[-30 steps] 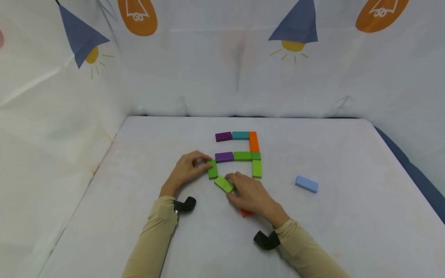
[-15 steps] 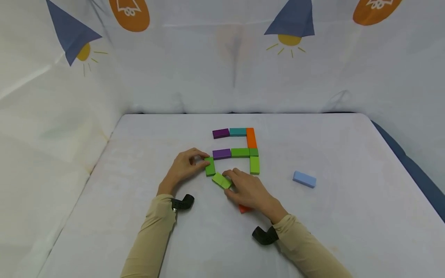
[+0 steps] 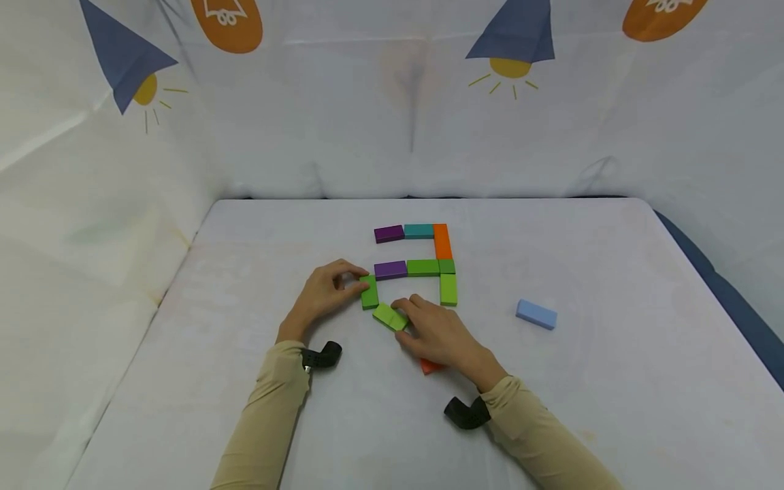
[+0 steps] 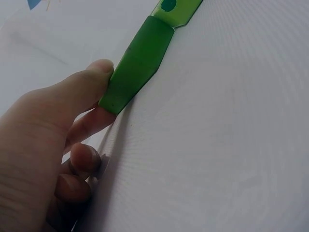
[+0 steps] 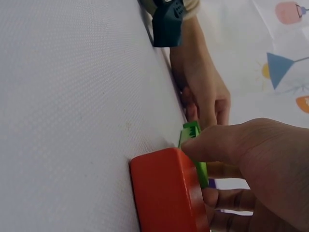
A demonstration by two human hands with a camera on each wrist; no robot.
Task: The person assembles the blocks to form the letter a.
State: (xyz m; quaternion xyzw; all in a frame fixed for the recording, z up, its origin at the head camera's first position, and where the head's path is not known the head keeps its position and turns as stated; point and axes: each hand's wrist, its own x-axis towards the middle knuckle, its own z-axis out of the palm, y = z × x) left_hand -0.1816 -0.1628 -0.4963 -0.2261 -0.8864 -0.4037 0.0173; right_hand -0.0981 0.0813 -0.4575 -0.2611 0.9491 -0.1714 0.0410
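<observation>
My left hand (image 3: 323, 294) pinches a green block (image 3: 369, 292) between thumb and index finger, at the left side of a block outline. In the left wrist view, that block's far end meets a lighter green block (image 4: 179, 10). My right hand (image 3: 444, 340) holds this slanted lime block (image 3: 389, 317), its thumb and fingers at the right end. A red-orange block (image 5: 166, 191) lies below the right hand, mostly covered by it in the head view. Just above the left hand's block sits a purple block (image 3: 390, 270).
A bright green block (image 3: 422, 268), small green block (image 3: 446, 266) and lime block (image 3: 448, 290) continue the outline. Beyond them are orange (image 3: 442, 241), teal (image 3: 419, 231) and dark purple (image 3: 388, 234) blocks. A light blue block (image 3: 536, 314) lies apart on the white table (image 3: 612, 408).
The head view has shifted a little, so the scene sits slightly higher and further left. Both hands stay on the same blocks, with no clear movement among the blocks.
</observation>
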